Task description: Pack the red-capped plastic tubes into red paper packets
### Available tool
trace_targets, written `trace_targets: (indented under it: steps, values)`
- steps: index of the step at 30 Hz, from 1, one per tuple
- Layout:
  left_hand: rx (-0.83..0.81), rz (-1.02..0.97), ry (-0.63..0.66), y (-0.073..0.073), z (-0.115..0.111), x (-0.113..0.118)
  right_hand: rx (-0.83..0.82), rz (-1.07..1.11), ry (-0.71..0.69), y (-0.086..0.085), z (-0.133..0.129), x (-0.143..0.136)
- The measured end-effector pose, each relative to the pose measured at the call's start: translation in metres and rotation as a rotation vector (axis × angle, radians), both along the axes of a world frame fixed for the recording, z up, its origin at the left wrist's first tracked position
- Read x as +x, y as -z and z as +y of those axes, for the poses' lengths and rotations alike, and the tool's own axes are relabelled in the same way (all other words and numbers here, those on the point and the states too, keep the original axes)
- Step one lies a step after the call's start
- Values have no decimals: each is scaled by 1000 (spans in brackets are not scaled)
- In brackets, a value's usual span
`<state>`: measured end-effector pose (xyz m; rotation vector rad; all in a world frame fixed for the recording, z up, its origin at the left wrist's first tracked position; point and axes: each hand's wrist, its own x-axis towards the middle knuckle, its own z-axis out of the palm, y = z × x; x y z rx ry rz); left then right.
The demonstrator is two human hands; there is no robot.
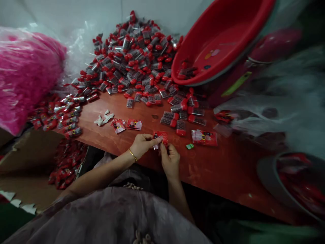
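Note:
Between my two hands, over the front edge of the table, is a small red printed plastic sleeve [162, 135]. My left hand [142, 145], with a gold bracelet at the wrist, pinches its left side with thumb and fingers. My right hand [170, 158] has its fingers closed on the lower right edge of the same sleeve. Just right of my hands lie a small green packet [189, 146] and flat red printed sleeves [204, 138]. More red sleeves [134, 124] rest to the left. Beyond my hands are clear containers with red caps [169, 119], filled with small dark pieces.
A large heap of red-capped containers [137, 54] covers the table's back. A red basin [215, 44] leans at the right. Pink items fill a clear bag [27, 67] at left. Finished-looking red packs [68, 152] lie in a cardboard box [30, 162]. A grey bucket [269, 173] stands right.

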<state>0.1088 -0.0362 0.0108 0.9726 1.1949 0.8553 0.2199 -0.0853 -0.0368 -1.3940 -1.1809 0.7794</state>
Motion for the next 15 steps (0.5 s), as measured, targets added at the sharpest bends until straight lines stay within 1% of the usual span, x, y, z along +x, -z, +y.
trace_targets:
  steps: [4,7,9,11,13,15]
  values:
    - [12,47,-43,3,0,-7,11,-14,-69,-3,1,-4]
    - [28,37,-48,5,-4,-9,23,-89,-65,-1,1,-6]
    - [24,-17,-50,6,-8,-7,27,-137,-47,2,0,-5]
    - [-7,-103,-23,4,-10,-2,31,-170,-15,5,-1,-4]
    - [-69,-178,22,2,-11,2,29,-177,25,7,-1,-4]
    - [-133,-212,33,1,-10,3,27,-166,55,9,0,-4]
